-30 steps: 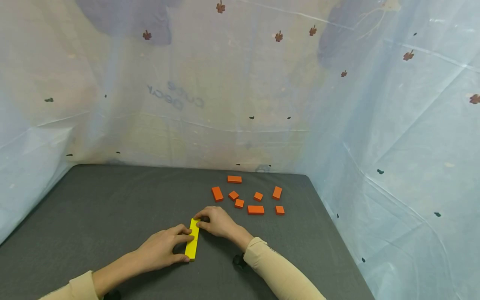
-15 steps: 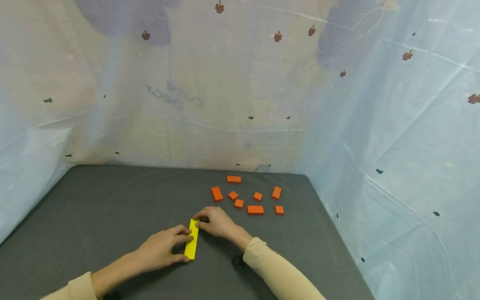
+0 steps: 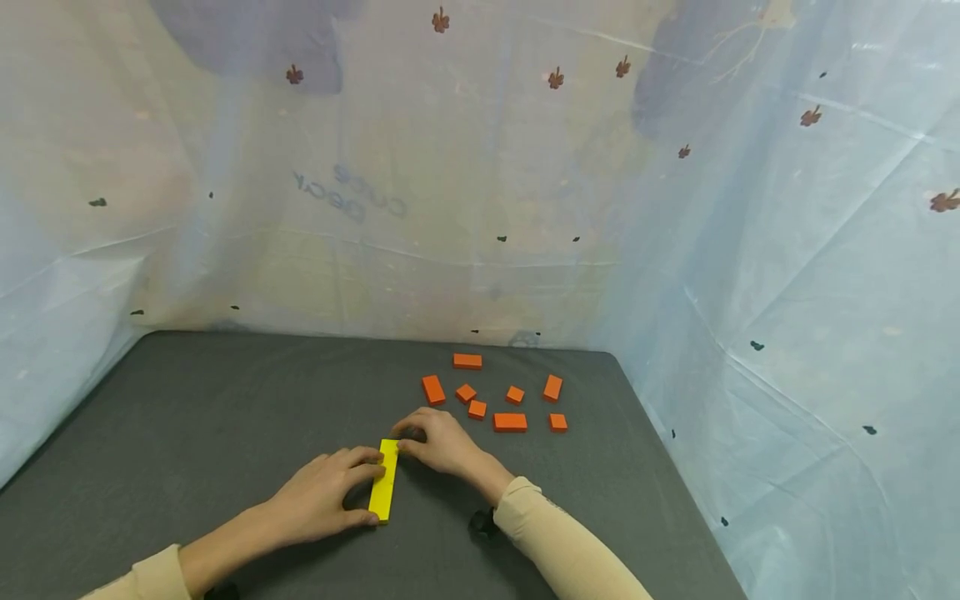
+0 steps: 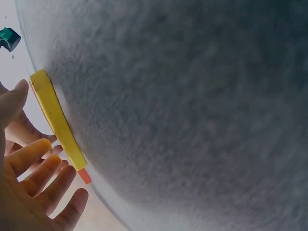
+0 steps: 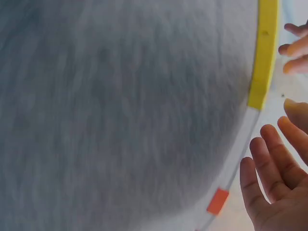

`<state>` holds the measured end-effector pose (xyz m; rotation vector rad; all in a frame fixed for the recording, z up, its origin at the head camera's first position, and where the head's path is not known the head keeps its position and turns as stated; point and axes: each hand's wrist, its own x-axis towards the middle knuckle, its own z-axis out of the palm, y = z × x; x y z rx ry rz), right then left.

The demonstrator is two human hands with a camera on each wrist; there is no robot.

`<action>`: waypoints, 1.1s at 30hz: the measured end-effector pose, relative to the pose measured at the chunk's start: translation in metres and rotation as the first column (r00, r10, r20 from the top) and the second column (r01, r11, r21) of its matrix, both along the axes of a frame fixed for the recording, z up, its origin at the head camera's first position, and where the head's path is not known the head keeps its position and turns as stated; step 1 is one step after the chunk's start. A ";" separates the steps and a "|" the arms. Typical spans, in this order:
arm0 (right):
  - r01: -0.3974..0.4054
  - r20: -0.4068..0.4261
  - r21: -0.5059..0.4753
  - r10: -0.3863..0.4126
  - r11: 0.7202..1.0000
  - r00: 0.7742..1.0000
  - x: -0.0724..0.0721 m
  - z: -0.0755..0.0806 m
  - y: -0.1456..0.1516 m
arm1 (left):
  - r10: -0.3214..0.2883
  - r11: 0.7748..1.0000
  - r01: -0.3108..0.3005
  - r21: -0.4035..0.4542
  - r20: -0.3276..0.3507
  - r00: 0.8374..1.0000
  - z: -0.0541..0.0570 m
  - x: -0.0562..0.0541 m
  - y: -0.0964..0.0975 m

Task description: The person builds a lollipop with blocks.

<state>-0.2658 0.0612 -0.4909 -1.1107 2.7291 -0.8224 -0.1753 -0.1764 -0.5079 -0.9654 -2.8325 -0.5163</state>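
A long flat yellow block (image 3: pixel 385 481) lies lengthwise on the dark table, tilted slightly right at its far end. My left hand (image 3: pixel 318 498) is along its left side, thumb at the near corner and fingertips on the long edge. In the left wrist view the fingers of that left hand (image 4: pixel 41 185) are spread and nearly straight. My right hand (image 3: pixel 444 444) arches round the far end, its thumb tip close to the right corner. The right wrist view shows the right hand (image 5: pixel 276 178) with loose fingers and a gap to the yellow block (image 5: pixel 264 53).
Several orange blocks lie beyond the right hand, among them a long one (image 3: pixel 510 422), another at the back (image 3: pixel 467 362) and a small square one (image 3: pixel 558 422). A pale plastic sheet (image 3: pixel 450 192) hangs behind and right of the dark table (image 3: pixel 225 417).
My right hand has shifted slightly right and away from the block's far end. The left hand and the yellow block hold nearly the same place.
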 end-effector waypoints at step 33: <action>0.327 -0.082 0.082 -0.321 0.941 0.944 -0.026 -0.003 0.174 | -0.080 0.994 0.092 -0.067 0.168 0.983 0.004 -0.009 0.000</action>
